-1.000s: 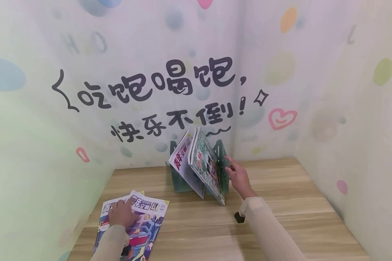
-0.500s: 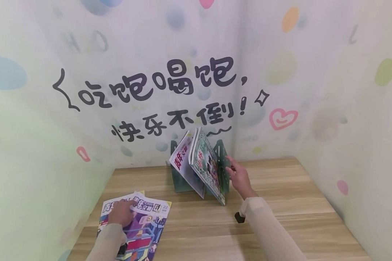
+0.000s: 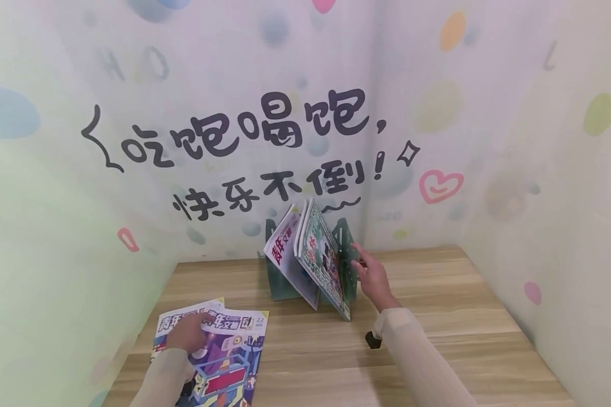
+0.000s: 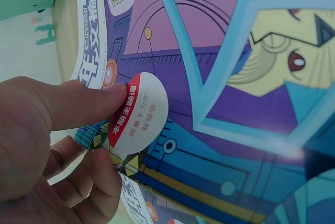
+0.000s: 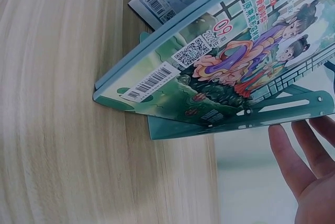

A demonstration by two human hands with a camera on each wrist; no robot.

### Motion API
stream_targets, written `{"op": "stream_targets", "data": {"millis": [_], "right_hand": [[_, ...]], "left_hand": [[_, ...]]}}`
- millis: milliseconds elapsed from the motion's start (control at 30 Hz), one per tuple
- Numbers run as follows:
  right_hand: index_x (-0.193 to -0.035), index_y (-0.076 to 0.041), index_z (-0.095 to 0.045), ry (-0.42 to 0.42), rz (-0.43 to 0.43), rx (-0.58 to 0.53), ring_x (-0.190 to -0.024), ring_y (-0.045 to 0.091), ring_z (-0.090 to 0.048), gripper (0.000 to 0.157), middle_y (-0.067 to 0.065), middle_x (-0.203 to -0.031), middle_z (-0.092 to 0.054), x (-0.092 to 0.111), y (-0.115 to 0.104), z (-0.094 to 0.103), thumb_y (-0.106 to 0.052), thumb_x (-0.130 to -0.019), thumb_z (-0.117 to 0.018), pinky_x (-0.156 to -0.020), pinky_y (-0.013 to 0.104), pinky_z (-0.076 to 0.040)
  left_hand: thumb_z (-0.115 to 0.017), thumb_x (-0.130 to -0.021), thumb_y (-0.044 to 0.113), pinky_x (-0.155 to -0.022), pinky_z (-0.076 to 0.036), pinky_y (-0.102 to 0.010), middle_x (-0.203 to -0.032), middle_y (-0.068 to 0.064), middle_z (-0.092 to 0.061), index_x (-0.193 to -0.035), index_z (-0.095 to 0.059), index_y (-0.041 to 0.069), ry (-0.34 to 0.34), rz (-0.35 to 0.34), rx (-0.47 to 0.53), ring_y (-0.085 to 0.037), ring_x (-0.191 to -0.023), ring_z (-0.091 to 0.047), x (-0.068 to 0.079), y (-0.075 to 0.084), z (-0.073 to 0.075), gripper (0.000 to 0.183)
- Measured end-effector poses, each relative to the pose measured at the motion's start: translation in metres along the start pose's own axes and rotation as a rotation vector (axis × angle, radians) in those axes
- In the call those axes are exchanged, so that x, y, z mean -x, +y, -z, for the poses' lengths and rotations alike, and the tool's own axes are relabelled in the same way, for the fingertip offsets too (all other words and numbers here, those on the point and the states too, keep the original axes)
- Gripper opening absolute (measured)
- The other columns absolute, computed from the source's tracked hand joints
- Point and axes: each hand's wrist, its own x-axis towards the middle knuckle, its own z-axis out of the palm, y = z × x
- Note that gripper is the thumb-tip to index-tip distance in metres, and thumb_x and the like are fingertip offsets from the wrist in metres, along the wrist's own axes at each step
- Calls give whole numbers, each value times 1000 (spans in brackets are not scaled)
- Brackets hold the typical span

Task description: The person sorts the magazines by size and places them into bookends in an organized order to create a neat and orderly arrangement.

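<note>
Purple magazine (image 3: 234, 342): at the left of the counter (image 3: 310, 367), cover up, overlapping a second magazine (image 3: 169, 323) on its left. Left hand (image 3: 185, 333) at its left edge, up near the title; thumb (image 4: 86, 104) on the printed round label (image 4: 142, 113), fingers (image 4: 104, 182) curled below, edge pinched between. Right hand (image 3: 377, 280): fingers slightly bent and parted, tips against the outer side of the green rack's (image 3: 351, 254) right end plate, gripping nothing.

Step in hand, as I judge it: getting hold of this one magazine cleanly. Best done with a firm, flat pinch through the full thickness, lower magazine left out of the grip. Raise the edge gently; glossy paper probably slides, and a hard thumb could crease it. Light steadying at the plate should do; pushing inward could shift the leaning magazines (image 3: 321, 254).

Bearing: title end points away from the person, toward the back wall (image 3: 295, 73). Long axis runs near to far, far end swung slightly right. Near end runs past the head view's lower edge.
</note>
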Motion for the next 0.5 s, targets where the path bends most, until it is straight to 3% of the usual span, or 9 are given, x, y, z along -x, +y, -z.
{"op": "stream_targets", "data": {"millis": [167,400,500], "right_hand": [[-146,-28,-44,6,1,5,-105,32,-59,48,17,-126,-59,0,3,0,-15,-101,-53,-75,41,-59],[-146,-28,-44,13,6,5,-105,32,-60,48,16,-129,-58,0,3,0,-16,-101,-53,-74,41,-59],[-146,-29,-43,11,8,6,-105,32,-59,48,18,-131,-56,0,3,0,-16,-101,-53,-75,41,-59]], "left_hand": [[-76,-73,-2,-84,-50,-58,-115,-19,-64,-116,-69,8,13,-34,-6,-31,-90,-60,-1,-1,1,45],[-74,-77,-2,-82,-53,-56,-121,-19,-60,-123,-65,10,-2,-9,49,-31,-90,-59,0,-2,1,48],[-71,-76,-5,-84,-51,-58,-122,-21,-59,-122,-66,10,-1,-28,40,-32,-94,-59,0,0,3,49]]}}
